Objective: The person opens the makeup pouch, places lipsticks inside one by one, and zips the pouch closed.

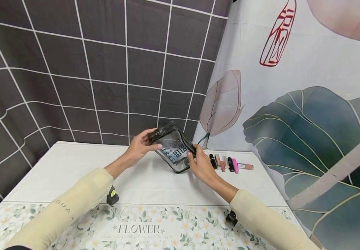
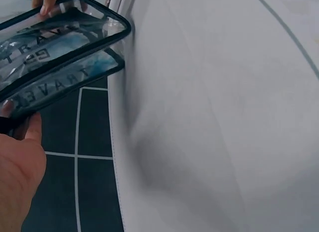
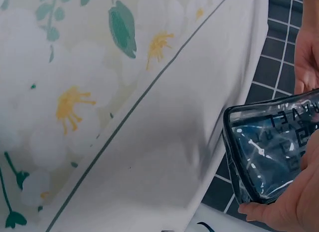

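Both hands hold up a clear toiletry bag (image 1: 172,149) with black piping and printed lettering, tilted over the white part of the table. At its upper left end, my left hand (image 1: 139,147) grips the black-trimmed edge, thumb on the near face. My right hand (image 1: 200,163) grips the opposite end, its thumb also on the near face. In the left wrist view the bag (image 2: 55,47) shows see-through walls with dark edging. Beyond the bag (image 3: 271,147) in the right wrist view, part of the left hand (image 3: 306,62) appears.
Several lipsticks and lip gloss tubes lie in a row right of the bag, among them a pink tube (image 1: 235,166) and a black one (image 1: 212,161). A floral cloth (image 1: 136,215) covers the table's near part. A dark gridded curtain (image 1: 105,62) hangs behind.
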A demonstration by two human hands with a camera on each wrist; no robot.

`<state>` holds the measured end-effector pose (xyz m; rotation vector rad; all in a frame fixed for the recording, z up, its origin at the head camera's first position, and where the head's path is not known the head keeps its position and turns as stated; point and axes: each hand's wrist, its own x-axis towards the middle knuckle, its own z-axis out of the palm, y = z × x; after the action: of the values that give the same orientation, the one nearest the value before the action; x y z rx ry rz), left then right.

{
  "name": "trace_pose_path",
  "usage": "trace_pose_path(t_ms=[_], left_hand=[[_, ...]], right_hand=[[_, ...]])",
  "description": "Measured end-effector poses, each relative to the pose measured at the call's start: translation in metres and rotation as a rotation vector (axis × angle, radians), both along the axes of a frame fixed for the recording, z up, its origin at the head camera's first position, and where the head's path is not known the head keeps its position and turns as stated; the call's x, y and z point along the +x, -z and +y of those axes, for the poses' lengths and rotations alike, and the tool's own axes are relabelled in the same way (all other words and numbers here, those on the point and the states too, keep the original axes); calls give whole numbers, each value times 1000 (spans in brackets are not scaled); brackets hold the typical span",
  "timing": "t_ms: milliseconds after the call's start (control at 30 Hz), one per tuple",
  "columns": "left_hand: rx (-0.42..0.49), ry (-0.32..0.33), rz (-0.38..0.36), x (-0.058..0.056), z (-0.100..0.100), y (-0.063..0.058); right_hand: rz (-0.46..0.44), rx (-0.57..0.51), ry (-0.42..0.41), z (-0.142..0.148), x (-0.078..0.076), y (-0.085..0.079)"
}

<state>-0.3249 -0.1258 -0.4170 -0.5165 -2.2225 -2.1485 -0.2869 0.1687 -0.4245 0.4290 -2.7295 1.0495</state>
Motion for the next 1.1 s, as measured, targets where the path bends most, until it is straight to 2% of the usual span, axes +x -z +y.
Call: trace_pose_path(t_ms=[233,333,600,800,1100], left_hand=[[-3,15,17,-2,2,-6],[-18,11,32,-3,2,-8],[-42,8,57,-2,3,-12],[-62,4,57,-2,4,-13],[-81,17,60,0,7,-16]], right_hand=[[3,6,4,-2,1,1],[-30,4,-5,-1,-1,1],[-57,72,19,5,-5,-5],[9,60,12,3,-8,-15],[116,8,-19,-3,-11,-40]])
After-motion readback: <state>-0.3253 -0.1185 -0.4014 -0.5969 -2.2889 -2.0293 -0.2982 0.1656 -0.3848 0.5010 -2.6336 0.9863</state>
